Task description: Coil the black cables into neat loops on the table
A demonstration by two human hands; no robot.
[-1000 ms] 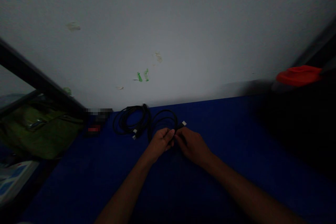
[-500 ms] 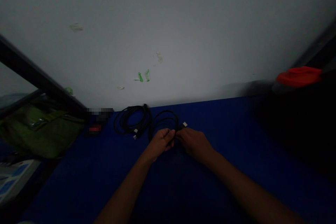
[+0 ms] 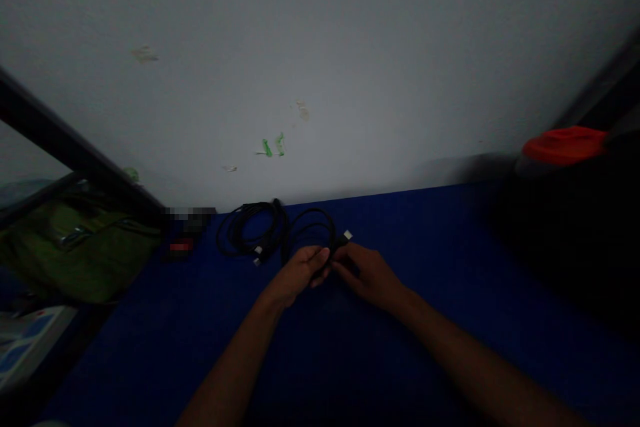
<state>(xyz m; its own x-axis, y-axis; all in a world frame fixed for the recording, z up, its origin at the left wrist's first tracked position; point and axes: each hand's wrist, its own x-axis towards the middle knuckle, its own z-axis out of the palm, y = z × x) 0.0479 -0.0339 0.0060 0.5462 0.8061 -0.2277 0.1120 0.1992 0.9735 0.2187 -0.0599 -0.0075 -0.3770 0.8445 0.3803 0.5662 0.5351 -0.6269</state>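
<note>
A looped black cable [image 3: 316, 211] with a pale-tipped connector [image 3: 347, 235] is pinched between the thumb and fingers of my left hand [image 3: 303, 270]. My right hand [image 3: 369, 272] touches the same cable just below the connector, its thumb and index finger close together at the cable; dim light hides the exact contact. To the left, a second coiled black cable [image 3: 245, 230] lies on the blue surface [image 3: 425, 233], two pale connector ends [image 3: 258, 255] at its lower right.
A pale wall [image 3: 375, 80] rises behind the blue surface. On the left are a green bag [image 3: 90, 253], a white-and-blue box [image 3: 30, 340] and a blurred dark item with red [image 3: 181, 247]. A dark bulky shape with an orange-red top [image 3: 565, 145] stands right.
The held cable and its connector have shifted slightly left with my left hand. The fingers of my right hand have spread a little, with a gap now showing between thumb and index finger.
</note>
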